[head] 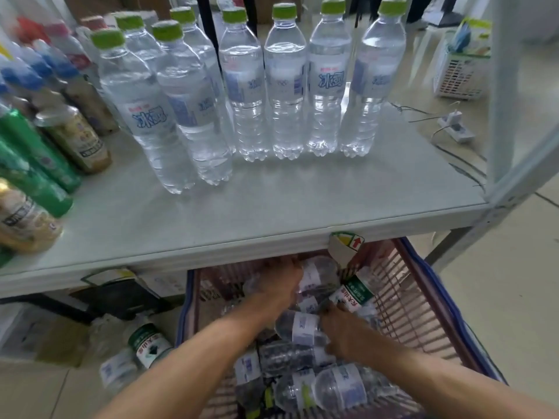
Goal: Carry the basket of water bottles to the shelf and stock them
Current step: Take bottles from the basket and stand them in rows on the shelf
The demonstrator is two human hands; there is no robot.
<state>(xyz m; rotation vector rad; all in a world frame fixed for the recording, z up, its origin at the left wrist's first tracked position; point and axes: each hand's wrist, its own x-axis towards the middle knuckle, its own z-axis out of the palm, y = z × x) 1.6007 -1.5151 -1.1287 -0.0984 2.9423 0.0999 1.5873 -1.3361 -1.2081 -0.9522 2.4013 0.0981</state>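
A pink slatted basket point(420, 303) with a blue rim stands on the floor below the grey shelf point(272, 204). Several clear water bottles lie jumbled inside it. My left hand point(279, 284) reaches into the far part of the basket and grips a lying bottle point(317, 275). My right hand point(344, 331) is lower in the basket, its fingers curled round another lying bottle point(299, 326). On the shelf stand several water bottles with green caps point(286, 83) in a row.
Green cans and brown drink bottles point(72, 134) crowd the shelf's left side. A shelf post point(502, 95) rises at the right. A white basket point(459, 74) and a power strip point(453, 128) sit on the floor behind. Loose bottles point(145, 343) lie left of the pink basket.
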